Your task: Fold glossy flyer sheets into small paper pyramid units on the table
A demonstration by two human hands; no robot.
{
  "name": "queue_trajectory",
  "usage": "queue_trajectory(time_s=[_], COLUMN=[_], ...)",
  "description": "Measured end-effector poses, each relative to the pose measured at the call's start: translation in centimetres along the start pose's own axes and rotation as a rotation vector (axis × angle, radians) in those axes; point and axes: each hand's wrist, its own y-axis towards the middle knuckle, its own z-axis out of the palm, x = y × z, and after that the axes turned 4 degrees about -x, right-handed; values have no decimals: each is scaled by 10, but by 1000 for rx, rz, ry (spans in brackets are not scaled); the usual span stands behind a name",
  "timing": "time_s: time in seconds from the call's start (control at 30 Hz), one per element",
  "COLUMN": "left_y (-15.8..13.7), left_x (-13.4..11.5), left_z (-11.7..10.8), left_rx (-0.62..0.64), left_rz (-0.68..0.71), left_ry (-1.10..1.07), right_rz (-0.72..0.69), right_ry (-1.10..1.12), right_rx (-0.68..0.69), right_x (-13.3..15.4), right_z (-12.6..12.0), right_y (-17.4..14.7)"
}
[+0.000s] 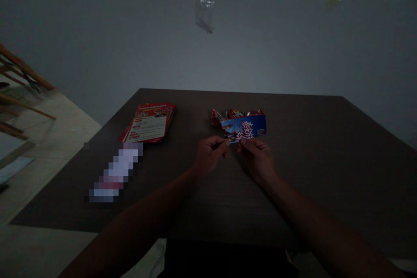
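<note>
A blue printed piece (259, 125) with white and red lettering, a packet or a folded card, stands out just beyond my fingers over the middle of the table. With thumb and fingertips my left hand (210, 152) pinches its lower left edge. My right hand (260, 156) grips the same lower edge a little to the right, also in a pinch. Close behind it lie several shiny red wrapped packets (215, 117), partly covered by the blue piece. The dim light hides whether it is paper or plastic.
A stack of red and white leaflets (148, 128) lies on the dark table (309, 139) at the left. In front of it is a pixelated, phone-shaped object (117, 173). A grey wall (276, 52) rises behind the table; wooden chair parts (26, 69) are at far left.
</note>
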Motion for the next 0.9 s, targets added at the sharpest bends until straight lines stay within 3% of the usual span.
queue_trajectory(time_s=[0.9], left_y=[0], left_x=[0], left_z=[-4], left_rx=[8], left_rz=[14], left_ry=[1], right_rz=[-31], right_ry=[26], right_rx=[-59], right_x=[9], right_z=[-5], right_y=[4])
